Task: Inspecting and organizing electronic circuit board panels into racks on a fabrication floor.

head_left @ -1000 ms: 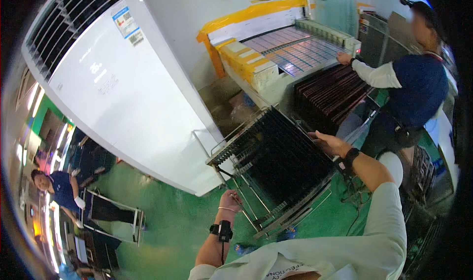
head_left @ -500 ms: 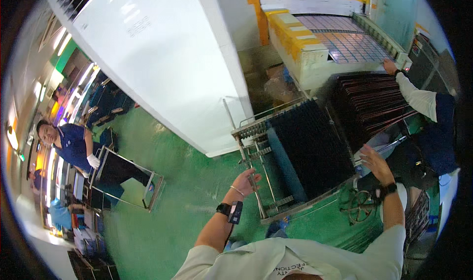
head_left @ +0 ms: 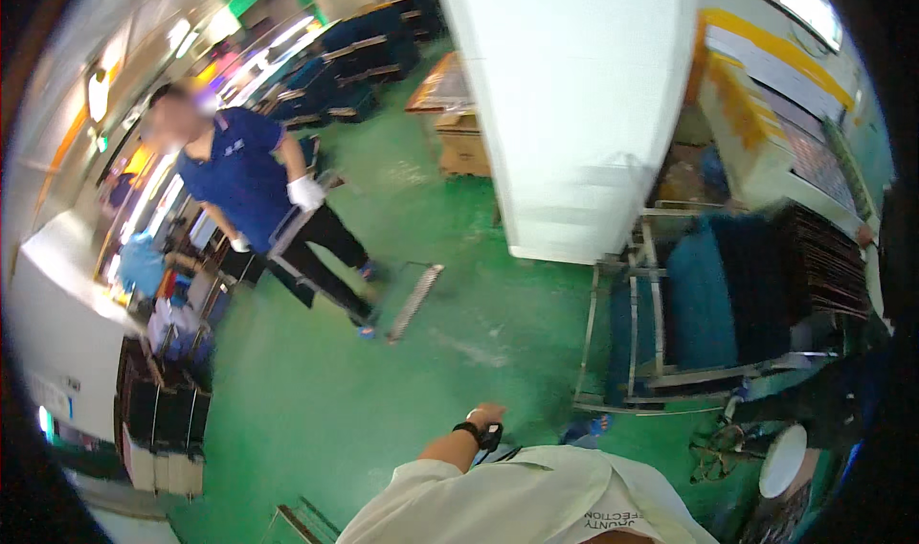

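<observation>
**Rack Location and Hand Status**

Reference: white floor-standing air conditioner (head_left: 584, 113). The slotted metal rack (head_left: 655, 273), loaded with blue and black panels (head_left: 708, 295), stands to the right of the air conditioner's base. Left hand (head_left: 486, 415): on the near side of the air conditioner, apart from the rack; finger closure cannot be determined. Right hand: outside the view; grip cannot be determined. A co-worker (head_left: 239, 175) stands left of the air conditioner, white gloves (head_left: 306, 194) at a metal frame (head_left: 416, 305).

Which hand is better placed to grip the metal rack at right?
Probably left: the left hand is in view, left of the metal rack and apart from it. The right hand is out of view.
</observation>
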Motion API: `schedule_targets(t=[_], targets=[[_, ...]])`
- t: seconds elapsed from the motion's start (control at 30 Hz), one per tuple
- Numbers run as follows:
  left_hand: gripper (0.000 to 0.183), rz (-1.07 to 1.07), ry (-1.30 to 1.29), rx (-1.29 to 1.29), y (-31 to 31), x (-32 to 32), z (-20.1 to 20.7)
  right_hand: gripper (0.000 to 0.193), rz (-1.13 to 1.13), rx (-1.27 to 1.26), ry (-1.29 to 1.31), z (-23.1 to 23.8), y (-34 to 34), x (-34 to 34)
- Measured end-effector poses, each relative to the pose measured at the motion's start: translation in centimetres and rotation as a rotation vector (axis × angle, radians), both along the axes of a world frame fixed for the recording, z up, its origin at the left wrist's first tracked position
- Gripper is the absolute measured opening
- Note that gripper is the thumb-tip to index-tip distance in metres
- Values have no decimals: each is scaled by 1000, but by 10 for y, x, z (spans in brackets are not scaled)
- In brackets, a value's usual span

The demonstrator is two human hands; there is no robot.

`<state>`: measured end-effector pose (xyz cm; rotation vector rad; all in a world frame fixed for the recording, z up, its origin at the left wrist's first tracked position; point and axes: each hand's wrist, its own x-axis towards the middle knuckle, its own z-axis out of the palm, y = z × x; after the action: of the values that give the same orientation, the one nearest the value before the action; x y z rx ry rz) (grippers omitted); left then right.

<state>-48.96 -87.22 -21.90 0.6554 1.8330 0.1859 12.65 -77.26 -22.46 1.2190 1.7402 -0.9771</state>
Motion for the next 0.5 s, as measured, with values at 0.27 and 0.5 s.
schedule_targets(t=[0.27, 0.5], targets=[[42, 1340, -196, 285, -411, -116, 0, 34, 273, 108, 253, -34, 6, -135], [33, 827, 919, -131, -627, 5, 5, 24, 627, 69, 647, -72, 109, -342]])
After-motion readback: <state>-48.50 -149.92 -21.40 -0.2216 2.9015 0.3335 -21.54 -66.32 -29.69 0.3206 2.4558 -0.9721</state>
